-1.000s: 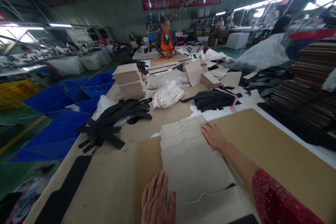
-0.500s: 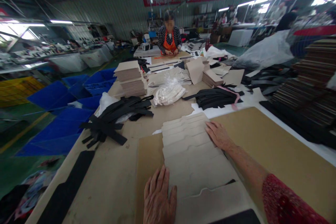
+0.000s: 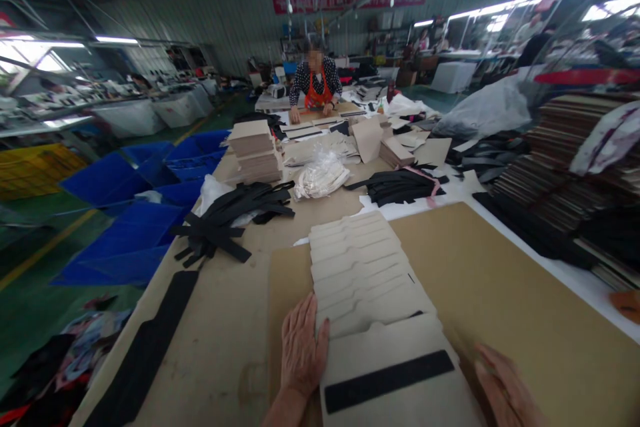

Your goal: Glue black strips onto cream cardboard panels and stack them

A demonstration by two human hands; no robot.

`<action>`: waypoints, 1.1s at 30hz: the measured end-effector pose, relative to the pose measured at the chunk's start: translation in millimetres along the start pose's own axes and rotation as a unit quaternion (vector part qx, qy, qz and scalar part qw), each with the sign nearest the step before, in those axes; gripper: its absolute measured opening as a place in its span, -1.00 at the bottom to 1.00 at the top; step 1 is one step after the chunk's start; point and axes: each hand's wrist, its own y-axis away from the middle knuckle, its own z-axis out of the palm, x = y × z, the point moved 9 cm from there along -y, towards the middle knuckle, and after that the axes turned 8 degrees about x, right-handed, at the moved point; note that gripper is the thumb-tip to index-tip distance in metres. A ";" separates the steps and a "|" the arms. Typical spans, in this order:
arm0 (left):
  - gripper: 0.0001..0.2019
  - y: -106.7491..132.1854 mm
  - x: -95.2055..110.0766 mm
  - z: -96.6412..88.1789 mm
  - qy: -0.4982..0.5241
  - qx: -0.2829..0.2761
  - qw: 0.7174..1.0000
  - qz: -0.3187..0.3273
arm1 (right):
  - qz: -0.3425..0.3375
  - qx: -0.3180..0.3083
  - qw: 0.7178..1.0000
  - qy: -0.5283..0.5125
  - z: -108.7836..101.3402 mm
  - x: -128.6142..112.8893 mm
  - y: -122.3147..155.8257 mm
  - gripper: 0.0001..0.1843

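A row of overlapping beige card pieces runs away from me, each with a small notched bump along its edge. A black strip lies across the nearest piece. My left hand rests flat against the row's left edge, fingers stretched and holding nothing. To the right of the nearest piece is my right hand, somewhat blurred, with its fingers extended and nothing visible in them. Beneath the row spreads a large brown board.
Black strips lie in a heap at left, beside stacked card and a plastic-wrapped white bundle. Another black bundle sits right of it. Blue bins flank the table. A person in an orange apron works opposite.
My right hand has come back from the row's far right edge to beside the nearest piece. The black strip now shows fully on that piece. My left hand stays at the left edge.
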 end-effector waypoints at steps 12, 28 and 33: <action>-0.57 -19.2 -7.7 -2.1 0.035 -0.042 0.989 -0.134 | 0.030 -0.130 0.990 -0.035 49.5 -83.6 -89.9 -0.52; -0.79 -46.7 -28.4 9.7 0.050 -0.061 0.929 -0.362 | 0.097 -0.173 0.980 -0.004 128.1 -56.6 -162.1 -0.69; -0.84 -46.4 -26.6 7.4 0.059 -0.037 0.931 -0.358 | 0.093 -0.167 0.981 -0.039 132.6 -63.5 -167.9 -0.67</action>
